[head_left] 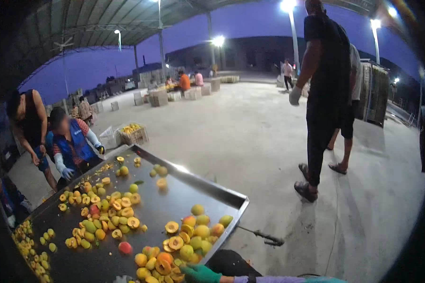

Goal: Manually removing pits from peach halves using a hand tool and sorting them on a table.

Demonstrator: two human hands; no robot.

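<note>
The person's right hand, in a green glove, reaches in from the lower edge with a lavender sleeve behind it and meets the near heap of yellow-orange fruit; its fingertips are lost among the pieces, so whether they grip one cannot be told. What seems to be the left hand is only a greyish sliver at the lower edge, its fingers too cut off to read. The fruit lies on a large, dark metal tray with a raised rim: some whole, some halved with cut faces up. Beside the near heap, mostly whole fruit fills the right corner; a wider scatter of halves and whole ones covers the middle, with a single reddish fruit apart from it. Across the tray, a co-worker in a blue vest sits with a pale-gloved hand near its edge, and another person in a dark sleeveless top stands alongside. A crate of fruit stands on the concrete floor beyond. To the right stand a person in dark clothes and another, partly hidden behind.
</note>
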